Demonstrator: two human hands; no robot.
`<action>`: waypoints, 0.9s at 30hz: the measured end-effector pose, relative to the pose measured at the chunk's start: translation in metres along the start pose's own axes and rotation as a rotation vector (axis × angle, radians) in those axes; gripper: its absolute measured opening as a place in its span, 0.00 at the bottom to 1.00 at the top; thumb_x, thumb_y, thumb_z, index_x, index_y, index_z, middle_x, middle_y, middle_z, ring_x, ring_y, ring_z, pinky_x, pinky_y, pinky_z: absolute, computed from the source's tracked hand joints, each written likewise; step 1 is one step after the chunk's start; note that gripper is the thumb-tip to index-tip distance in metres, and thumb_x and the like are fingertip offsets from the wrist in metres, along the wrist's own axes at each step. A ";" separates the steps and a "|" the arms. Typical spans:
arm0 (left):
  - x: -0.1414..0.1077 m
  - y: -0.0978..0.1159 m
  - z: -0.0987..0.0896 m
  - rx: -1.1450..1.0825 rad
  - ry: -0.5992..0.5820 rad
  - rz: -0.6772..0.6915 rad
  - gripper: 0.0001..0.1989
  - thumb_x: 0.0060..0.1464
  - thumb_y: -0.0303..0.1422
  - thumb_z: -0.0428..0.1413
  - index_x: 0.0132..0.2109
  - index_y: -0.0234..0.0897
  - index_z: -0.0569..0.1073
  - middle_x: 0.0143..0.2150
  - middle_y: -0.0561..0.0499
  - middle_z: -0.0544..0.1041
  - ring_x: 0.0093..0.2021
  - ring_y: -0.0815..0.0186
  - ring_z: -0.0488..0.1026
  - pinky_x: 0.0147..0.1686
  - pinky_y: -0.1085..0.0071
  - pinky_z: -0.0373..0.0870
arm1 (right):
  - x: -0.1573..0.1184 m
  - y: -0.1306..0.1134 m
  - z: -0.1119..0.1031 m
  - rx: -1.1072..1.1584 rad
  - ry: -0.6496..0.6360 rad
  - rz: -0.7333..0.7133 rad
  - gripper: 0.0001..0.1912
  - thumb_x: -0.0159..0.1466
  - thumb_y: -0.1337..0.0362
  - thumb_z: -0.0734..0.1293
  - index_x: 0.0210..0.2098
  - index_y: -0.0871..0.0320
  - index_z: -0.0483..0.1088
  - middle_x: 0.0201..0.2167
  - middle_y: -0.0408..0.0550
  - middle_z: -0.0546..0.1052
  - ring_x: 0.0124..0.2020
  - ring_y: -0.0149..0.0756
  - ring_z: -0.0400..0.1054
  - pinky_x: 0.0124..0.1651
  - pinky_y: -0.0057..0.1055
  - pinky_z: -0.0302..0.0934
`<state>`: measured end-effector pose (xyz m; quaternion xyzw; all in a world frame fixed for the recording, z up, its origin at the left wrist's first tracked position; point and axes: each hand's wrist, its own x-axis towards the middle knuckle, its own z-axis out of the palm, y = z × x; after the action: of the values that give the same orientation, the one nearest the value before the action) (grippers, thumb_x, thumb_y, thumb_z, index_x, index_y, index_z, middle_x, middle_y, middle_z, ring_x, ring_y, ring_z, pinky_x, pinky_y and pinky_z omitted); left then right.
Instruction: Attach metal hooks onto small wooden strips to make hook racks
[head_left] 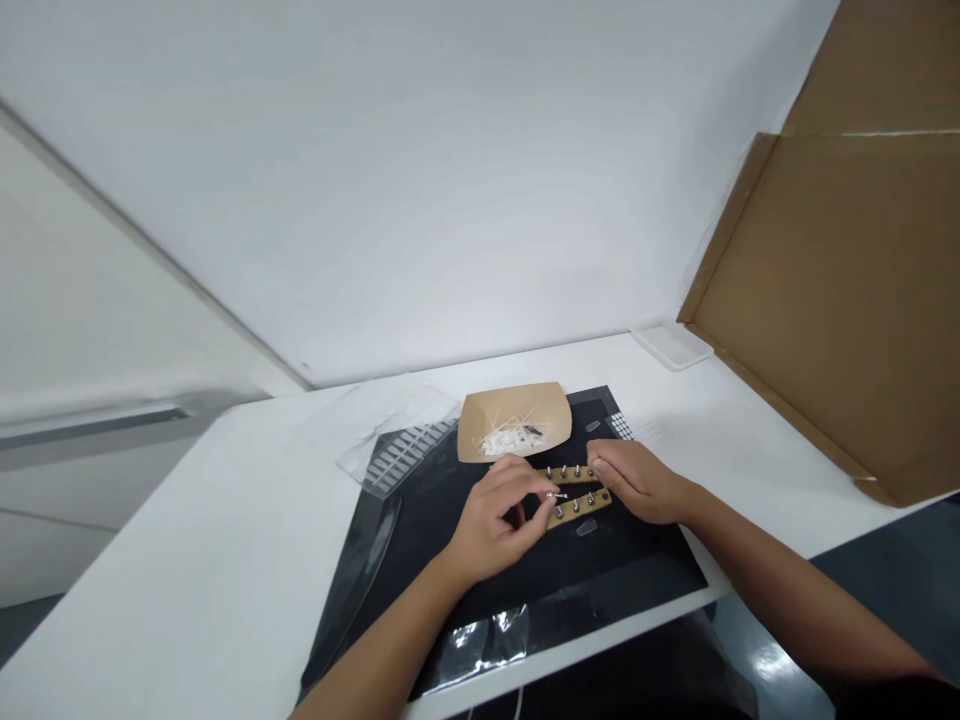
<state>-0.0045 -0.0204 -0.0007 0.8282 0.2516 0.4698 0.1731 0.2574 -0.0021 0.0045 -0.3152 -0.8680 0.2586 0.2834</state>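
Note:
Two tan strips bearing small metal pegs, a rear strip (556, 474) and a front strip (583, 507), lie on the black mat (600, 570). My left hand (501, 515) pinches a small metal piece (556, 495) between thumb and index finger, above the left part of the strips. At the right end of the rear strip, my right hand (637, 480) is closed with its fingers curled; what it holds, if anything, is hidden. Small clear pieces (586, 527) lie on the mat near the strips.
A tan paper tray (551, 405) with white bits and thin sticks stands behind the hands. Clear sheets with pale rectangles (405, 460) lie at left. A clear lid (671, 345) and large cardboard box (840, 300) are at right.

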 end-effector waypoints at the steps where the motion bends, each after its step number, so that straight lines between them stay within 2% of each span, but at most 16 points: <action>1: 0.000 0.000 0.000 0.004 0.000 0.001 0.07 0.62 0.23 0.61 0.45 0.37 0.80 0.34 0.49 0.81 0.36 0.64 0.75 0.40 0.65 0.75 | 0.000 0.001 0.000 -0.012 0.007 -0.005 0.17 0.81 0.57 0.51 0.37 0.55 0.62 0.33 0.44 0.68 0.33 0.36 0.62 0.39 0.33 0.55; 11: 0.000 0.000 -0.002 0.059 -0.014 0.012 0.06 0.64 0.25 0.60 0.46 0.38 0.80 0.36 0.48 0.81 0.36 0.64 0.76 0.39 0.66 0.76 | 0.004 0.005 0.003 -0.118 0.090 -0.180 0.21 0.79 0.61 0.57 0.28 0.55 0.57 0.25 0.40 0.61 0.29 0.34 0.57 0.34 0.33 0.49; 14: -0.001 0.000 -0.002 0.064 -0.033 0.000 0.06 0.64 0.26 0.60 0.46 0.38 0.80 0.36 0.47 0.81 0.37 0.64 0.76 0.38 0.67 0.77 | 0.004 0.003 0.003 -0.113 0.129 -0.157 0.19 0.78 0.63 0.57 0.29 0.55 0.57 0.26 0.41 0.62 0.29 0.35 0.58 0.34 0.33 0.49; 20: -0.005 -0.003 0.000 0.062 -0.052 -0.010 0.06 0.65 0.27 0.61 0.47 0.38 0.81 0.36 0.47 0.81 0.38 0.63 0.75 0.34 0.70 0.76 | 0.003 0.001 0.006 -0.072 0.220 -0.036 0.12 0.78 0.63 0.55 0.37 0.54 0.60 0.33 0.44 0.67 0.34 0.38 0.61 0.39 0.35 0.55; 24: -0.007 -0.007 0.002 0.071 -0.033 0.021 0.07 0.64 0.28 0.63 0.48 0.39 0.81 0.36 0.47 0.82 0.39 0.62 0.76 0.36 0.67 0.78 | 0.008 0.002 0.014 -0.123 0.309 0.015 0.08 0.77 0.63 0.57 0.39 0.54 0.61 0.34 0.45 0.68 0.34 0.38 0.63 0.39 0.35 0.56; 27: -0.007 -0.010 0.003 0.078 -0.026 0.038 0.06 0.64 0.29 0.64 0.48 0.39 0.82 0.36 0.47 0.82 0.39 0.62 0.76 0.37 0.66 0.78 | 0.016 0.004 0.017 -0.211 0.357 0.017 0.08 0.76 0.62 0.61 0.40 0.55 0.66 0.32 0.44 0.68 0.33 0.38 0.63 0.38 0.35 0.57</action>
<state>-0.0074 -0.0170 -0.0121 0.8450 0.2519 0.4520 0.1350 0.2373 0.0076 -0.0049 -0.3912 -0.8237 0.1086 0.3958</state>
